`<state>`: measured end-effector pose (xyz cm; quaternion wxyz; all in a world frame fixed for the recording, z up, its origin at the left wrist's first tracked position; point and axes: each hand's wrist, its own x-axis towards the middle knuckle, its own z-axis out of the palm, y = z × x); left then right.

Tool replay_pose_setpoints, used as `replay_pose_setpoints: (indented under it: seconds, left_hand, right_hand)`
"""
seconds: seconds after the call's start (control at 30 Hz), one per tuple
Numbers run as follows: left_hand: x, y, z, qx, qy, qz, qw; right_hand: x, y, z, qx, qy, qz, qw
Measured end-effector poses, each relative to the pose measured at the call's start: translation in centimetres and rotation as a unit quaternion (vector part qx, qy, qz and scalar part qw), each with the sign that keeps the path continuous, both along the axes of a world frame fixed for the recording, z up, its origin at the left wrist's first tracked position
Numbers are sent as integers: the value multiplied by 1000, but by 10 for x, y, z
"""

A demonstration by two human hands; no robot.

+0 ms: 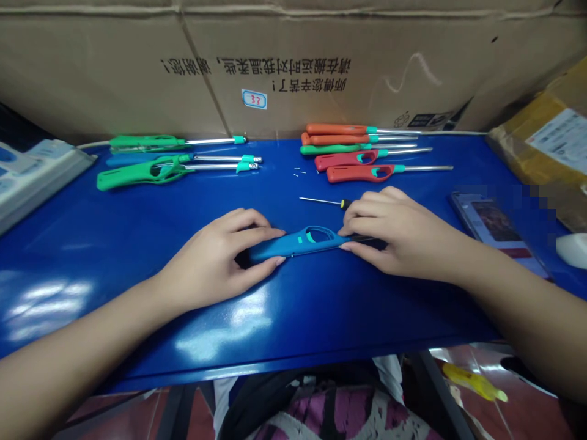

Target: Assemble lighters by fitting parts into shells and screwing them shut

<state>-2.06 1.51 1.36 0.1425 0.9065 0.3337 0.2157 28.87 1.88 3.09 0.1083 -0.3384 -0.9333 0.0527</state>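
A blue long-necked lighter (pixel 293 243) lies level just over or on the blue table, between my two hands. My left hand (pixel 224 256) pinches its handle end, thumb on the near side and fingers on the far side. At the neck, my right hand (pixel 394 232) grips the other end between thumb and fingertips, hiding most of the metal tube. A screwdriver (pixel 321 200) with a thin shaft rests just beyond the right fingers, its dark handle partly covered by them. Several tiny pale pins (pixel 296 172) are scattered farther back.
Green and blue lighters (pixel 137 172) lie at back left, red, orange and green ones (pixel 360 173) at back right. A cardboard box (pixel 275 36) walls off the back. A phone (pixel 499 232) and a taped parcel (pixel 550 146) sit right; a white power strip (pixel 41 177) sits left.
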Motion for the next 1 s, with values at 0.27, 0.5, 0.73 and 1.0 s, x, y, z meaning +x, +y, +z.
replay_pose_setpoints:
  seconds: [0.27,0.5,0.73,1.0]
  left_hand:
    - [-1,-4,4,15,38,8,999]
    - [-1,-4,7,23,64,9,998]
    - [-5,-9,14,15,114,32,993]
    - [-6,-7,14,-45,72,28,996]
  right_hand:
    - [0,-1,1,-4,-4,-3,1000]
    - [-2,-1,-1,-16,4,2,1000]
    - [-4,-2,-3,1,10,8,1000]
    - [-5,-3,-2,-14,16,-1,1000]
